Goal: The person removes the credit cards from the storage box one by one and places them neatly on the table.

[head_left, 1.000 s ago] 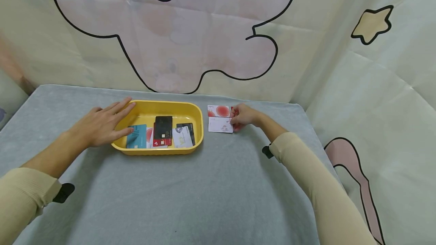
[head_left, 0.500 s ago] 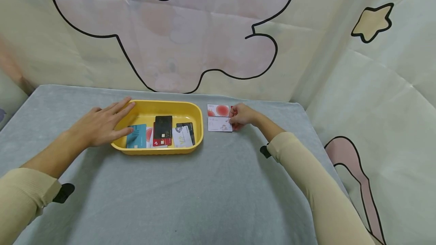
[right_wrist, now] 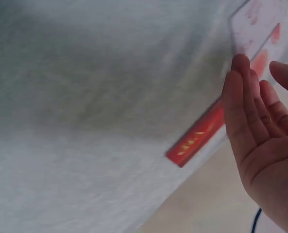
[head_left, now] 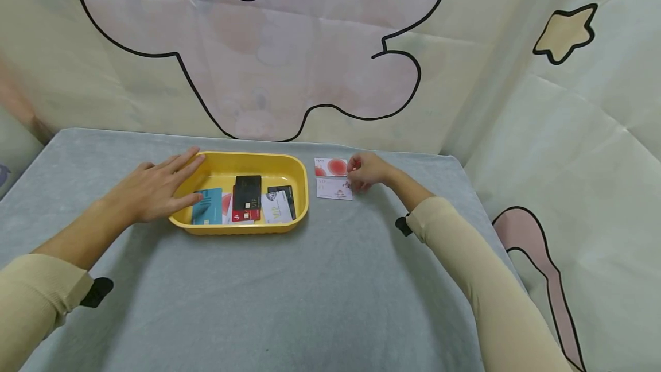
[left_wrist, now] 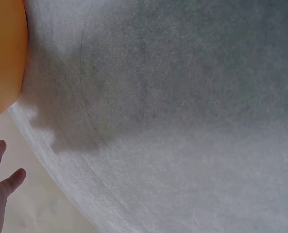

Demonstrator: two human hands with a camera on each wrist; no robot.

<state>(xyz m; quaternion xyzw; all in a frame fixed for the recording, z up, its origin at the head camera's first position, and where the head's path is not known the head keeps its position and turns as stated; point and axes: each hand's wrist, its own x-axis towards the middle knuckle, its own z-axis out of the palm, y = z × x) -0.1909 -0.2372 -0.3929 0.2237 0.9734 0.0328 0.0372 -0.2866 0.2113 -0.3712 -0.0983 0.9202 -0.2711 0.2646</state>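
Note:
My left hand (head_left: 155, 188) lies with spread, straight fingers over the left end of a yellow tray (head_left: 299, 179), touching its rim. In the left wrist view only some of its fingers (left_wrist: 12, 182) show beside the tray's orange-looking wall (left_wrist: 5, 53). My right hand (head_left: 369, 170) hovers at the right edge of two cards: a white card with red circles (head_left: 330, 167) and, just below it, a white VIP card (head_left: 333, 189). In the right wrist view, its thumb stands apart from its fairly straight fingers (right_wrist: 236, 102). A red card with gold marks (right_wrist: 197, 138) lies partly hidden behind them.
Inside the tray lie several cards: a blue one (head_left: 208, 208), a black VIP card (head_left: 248, 191) over a red card (head_left: 245, 215), and a white VIP card (head_left: 276, 208). Grey cloth (head_left: 268, 291) covers the table, with a printed curtain (head_left: 330, 73) behind its far edge.
My right hand's fingers have lifted off the lower white VIP card and shifted slightly away toward the far edge, hiding the red sliver seen before. My left hand and the tray stay put.

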